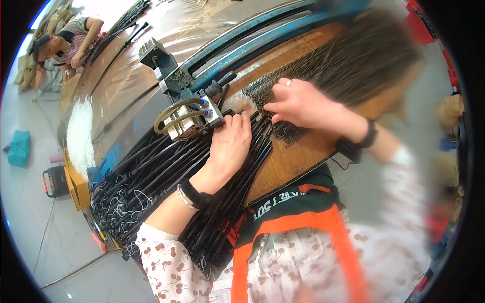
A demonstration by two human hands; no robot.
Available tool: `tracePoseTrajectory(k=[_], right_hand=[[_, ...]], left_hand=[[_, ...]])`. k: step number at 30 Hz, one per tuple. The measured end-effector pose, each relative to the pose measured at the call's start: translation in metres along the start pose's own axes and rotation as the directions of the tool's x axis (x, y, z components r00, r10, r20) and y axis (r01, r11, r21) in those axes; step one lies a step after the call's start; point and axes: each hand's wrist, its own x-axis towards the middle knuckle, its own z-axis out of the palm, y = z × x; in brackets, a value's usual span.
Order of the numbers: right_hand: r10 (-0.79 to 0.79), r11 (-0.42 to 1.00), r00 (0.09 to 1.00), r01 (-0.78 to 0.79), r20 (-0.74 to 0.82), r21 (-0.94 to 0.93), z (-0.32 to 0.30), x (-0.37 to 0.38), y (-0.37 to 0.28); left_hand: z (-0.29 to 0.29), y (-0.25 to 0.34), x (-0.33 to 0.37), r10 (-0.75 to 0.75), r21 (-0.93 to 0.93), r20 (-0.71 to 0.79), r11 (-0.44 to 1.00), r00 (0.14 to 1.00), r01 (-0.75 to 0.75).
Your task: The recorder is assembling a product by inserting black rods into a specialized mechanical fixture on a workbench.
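My left hand (232, 144) lies over a bundle of long black rods (166, 161), its fingers curled together against a metal clamp block (214, 113) with two tubes in blue fittings. What those fingers hold is hidden. To the right, my right hand (300, 103) pinches with thumb and forefinger at the near ends of a heap of thin dark spring-like coils (303, 68). Anything in that pinch is too small to make out. Between the two hands, the tips of several black rods (260, 144) point toward the coils.
A blue metal rail (232, 60) runs behind the wooden worktop (283, 164). A black handle (227, 78) sticks out by the clamp. White cords tangle at the rods' left ends. Far left, another person (76, 43) works beside a white heap (81, 134); a teal bag (20, 148) lies on the floor.
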Motion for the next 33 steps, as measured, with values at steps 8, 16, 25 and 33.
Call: tracePoseTrajectory(k=[8,16,25,33], right_hand=[[0.187,0.971,0.979,-0.196,0.077,0.138,-0.002,-0.006,-0.005],[0.170,0.862,0.966,-0.050,-0.195,0.505,0.001,-0.020,-0.008],[0.136,0.944,0.893,0.014,-0.429,0.329,-0.010,-0.040,-0.016],[-0.092,0.993,0.848,0.119,-0.521,0.018,-0.025,-0.047,-0.003]], left_hand=[[-0.004,0.006,-0.009,-0.170,-0.240,0.015,0.956,0.985,0.169],[-0.054,0.022,-0.007,-0.068,-0.313,-0.031,0.948,0.997,0.055],[-0.081,0.033,0.016,0.021,-0.370,-0.133,0.927,0.991,-0.069],[-0.116,0.016,0.028,0.043,-0.266,-0.104,0.961,0.994,-0.069]])
